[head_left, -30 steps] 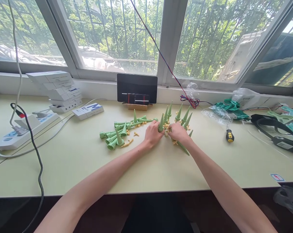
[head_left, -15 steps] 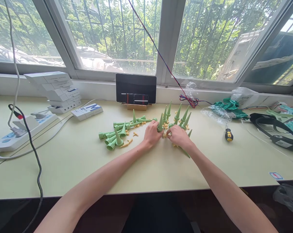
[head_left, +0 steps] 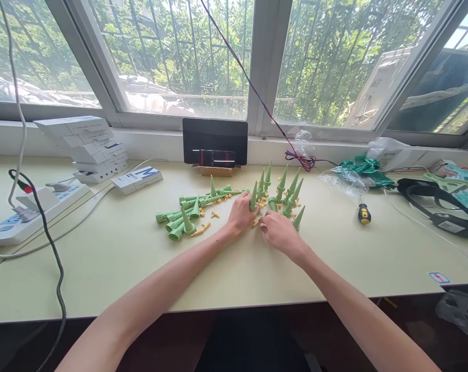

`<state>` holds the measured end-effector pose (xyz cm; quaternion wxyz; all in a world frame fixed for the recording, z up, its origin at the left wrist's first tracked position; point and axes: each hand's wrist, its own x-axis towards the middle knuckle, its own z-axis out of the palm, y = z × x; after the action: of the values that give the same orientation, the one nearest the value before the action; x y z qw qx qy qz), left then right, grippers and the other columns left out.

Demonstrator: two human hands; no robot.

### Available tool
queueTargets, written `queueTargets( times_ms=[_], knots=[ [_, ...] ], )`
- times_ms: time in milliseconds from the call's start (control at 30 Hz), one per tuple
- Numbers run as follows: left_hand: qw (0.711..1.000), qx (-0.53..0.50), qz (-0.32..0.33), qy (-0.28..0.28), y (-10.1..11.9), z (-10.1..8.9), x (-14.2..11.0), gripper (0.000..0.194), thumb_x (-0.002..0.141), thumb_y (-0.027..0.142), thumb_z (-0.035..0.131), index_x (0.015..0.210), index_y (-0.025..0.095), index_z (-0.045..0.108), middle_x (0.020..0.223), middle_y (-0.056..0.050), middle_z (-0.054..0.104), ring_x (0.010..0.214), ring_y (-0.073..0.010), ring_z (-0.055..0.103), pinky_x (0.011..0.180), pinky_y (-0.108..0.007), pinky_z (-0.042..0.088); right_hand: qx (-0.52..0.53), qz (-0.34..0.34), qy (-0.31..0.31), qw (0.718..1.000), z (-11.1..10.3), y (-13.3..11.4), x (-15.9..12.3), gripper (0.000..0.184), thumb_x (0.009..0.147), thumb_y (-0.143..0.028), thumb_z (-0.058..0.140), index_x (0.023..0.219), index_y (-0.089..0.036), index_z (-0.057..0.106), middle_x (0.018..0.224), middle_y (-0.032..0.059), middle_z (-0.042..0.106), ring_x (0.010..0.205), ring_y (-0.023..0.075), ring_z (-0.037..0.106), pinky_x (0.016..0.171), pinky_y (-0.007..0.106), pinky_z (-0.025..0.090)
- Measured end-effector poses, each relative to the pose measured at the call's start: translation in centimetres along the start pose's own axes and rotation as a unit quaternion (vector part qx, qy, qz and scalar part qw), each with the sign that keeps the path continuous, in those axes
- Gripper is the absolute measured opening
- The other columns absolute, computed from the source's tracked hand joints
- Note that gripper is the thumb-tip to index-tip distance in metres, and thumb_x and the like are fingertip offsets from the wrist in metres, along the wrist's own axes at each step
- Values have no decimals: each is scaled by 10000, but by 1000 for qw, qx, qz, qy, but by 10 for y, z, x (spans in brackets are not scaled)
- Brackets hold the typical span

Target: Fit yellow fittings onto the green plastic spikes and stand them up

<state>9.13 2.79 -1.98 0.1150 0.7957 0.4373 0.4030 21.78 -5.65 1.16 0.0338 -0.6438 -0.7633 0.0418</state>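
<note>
My left hand is closed, its fingers curled around a green cone-shaped plant watering spike that points up. Just to its right, my right hand is closed in a pinch; what its fingertips hold is hidden. A small yellow valve piece lies close to those fingertips. Beyond my right hand several green spikes stand point up, with yellow pieces at their bases. One more spike stands beside my right wrist. Left of my hands lies a pile of green spikes with loose yellow valves.
Behind the spikes a phone leans on a dark tablet. White boxes and a power strip are at left. A screwdriver, green wrapping and a black headband lie at right.
My right hand has moved slightly left and toward me. The spike tip that stuck out below my right wrist no longer shows. My left hand stays nearly in place; the view has shifted slightly.
</note>
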Motion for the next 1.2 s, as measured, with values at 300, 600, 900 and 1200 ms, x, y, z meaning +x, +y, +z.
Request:
queueTargets(
  times_ms=[300,600,900,1200],
  knots=[
    [1000,-11,2,-11,0,0,1,68,750,126,601,756,193,586,819,-28,569,742,-173,554,675,-286,438,11,46,46,998,11,-5,-6,263,951,-151,404,1136,-140,591,1085,124,625,867,222,655,664,292,429],
    [1000,-10,1,-10,0,2,1,93,751,116,621,714,187,575,802,-21,557,720,-157,537,660,-273,429,59,20,39,997,14,-15,-28,235,967,-180,389,1104,-162,578,1203,123,617,899,217,662,667,269,420],
    [999,-31,5,-5,3,5,3,282,760,233,733,636,186,484,759,-7,493,671,-146,492,626,-267,415,129,37,86,987,13,1,-43,333,957,-201,404,1259,-199,545,1154,88,668,978,214,652,747,260,453],
    [997,-66,-17,-21,7,5,1,240,709,248,800,775,179,580,824,-5,521,654,-132,507,639,-271,440,170,90,104,976,17,25,-50,457,953,-226,418,1405,-178,466,1190,90,676,1056,219,642,870,278,452]
  ],
)
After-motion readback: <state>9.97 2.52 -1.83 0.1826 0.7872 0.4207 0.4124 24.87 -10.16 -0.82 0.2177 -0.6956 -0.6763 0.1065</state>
